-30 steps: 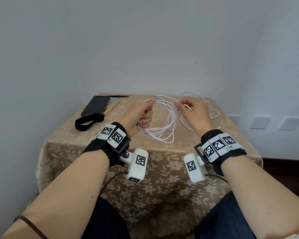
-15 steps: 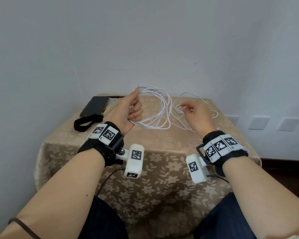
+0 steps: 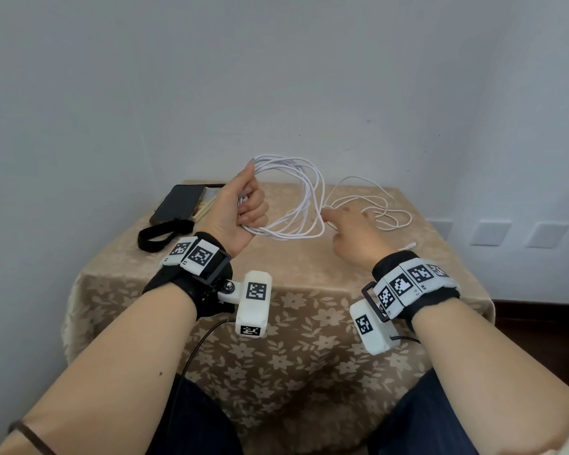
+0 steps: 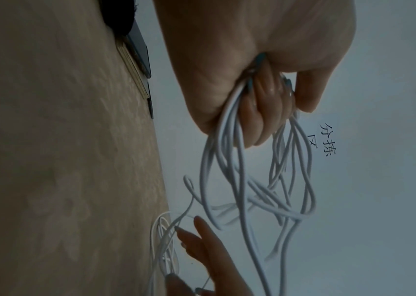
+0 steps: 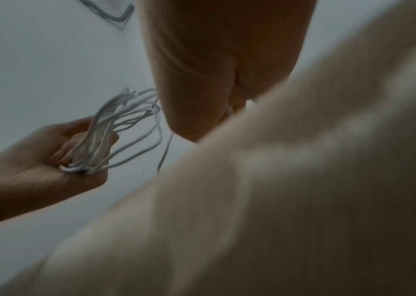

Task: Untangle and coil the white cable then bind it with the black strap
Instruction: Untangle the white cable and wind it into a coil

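Observation:
My left hand [image 3: 240, 205] is raised above the table, its fingers curled round several loops of the white cable [image 3: 304, 198]. The left wrist view shows the loops [image 4: 239, 170] hanging from that fist [image 4: 252, 60]. To its right, my right hand [image 3: 349, 228] is low over the table and pinches a single strand at its fingertips [image 4: 184, 238]. The rest of the cable lies loose on the cloth [image 3: 385, 211], with its plug end [image 3: 408, 246] near the right edge. The black strap [image 3: 156, 234] lies looped at the table's left side, away from both hands.
A small table under a beige flowered cloth [image 3: 276, 264] stands against a white wall. A dark phone [image 3: 178, 201] rests on a notebook [image 3: 207, 203] at the back left, just behind the strap. Wall sockets [image 3: 490, 233] show at the right.
My left hand has lifted the gathered loops up and to the left, off the table. My right hand has dropped away from the bundle and now holds one strand beside it.

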